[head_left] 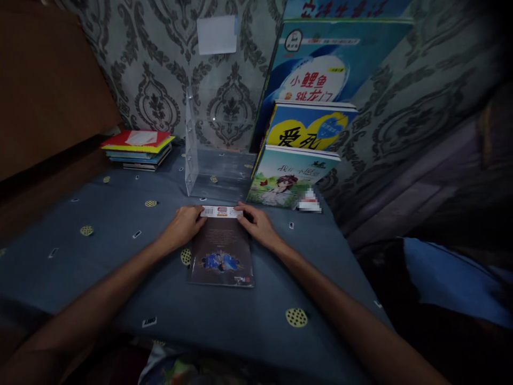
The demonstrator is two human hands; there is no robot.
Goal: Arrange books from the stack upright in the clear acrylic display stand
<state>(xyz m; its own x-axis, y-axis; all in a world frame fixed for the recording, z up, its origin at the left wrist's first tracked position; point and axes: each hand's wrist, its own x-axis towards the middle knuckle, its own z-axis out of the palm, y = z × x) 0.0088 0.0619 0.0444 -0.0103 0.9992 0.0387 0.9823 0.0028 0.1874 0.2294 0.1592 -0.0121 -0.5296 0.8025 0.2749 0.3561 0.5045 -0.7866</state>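
Note:
A dark brown book (222,240) in shiny clear wrap lies before me, with a blue picture on its cover and a white strip with a barcode along its far edge. My left hand (186,224) grips the book's far left corner, fingers closed at the edge of the strip. At the far right corner, my right hand (258,225) holds the same book between thumb and fingers. Just beyond the book stands a clear plastic rack (190,155) with stepped tiers. Its right side carries several upright picture books, the front one (294,176) green with a drawn figure.
A stack of books (138,152), red and yellow on top, sits at the back left of the cloth-covered table (120,208). Patterned wallpaper with a white card (217,35) rises behind. A small blurred triangular thing (310,202) is by the front book.

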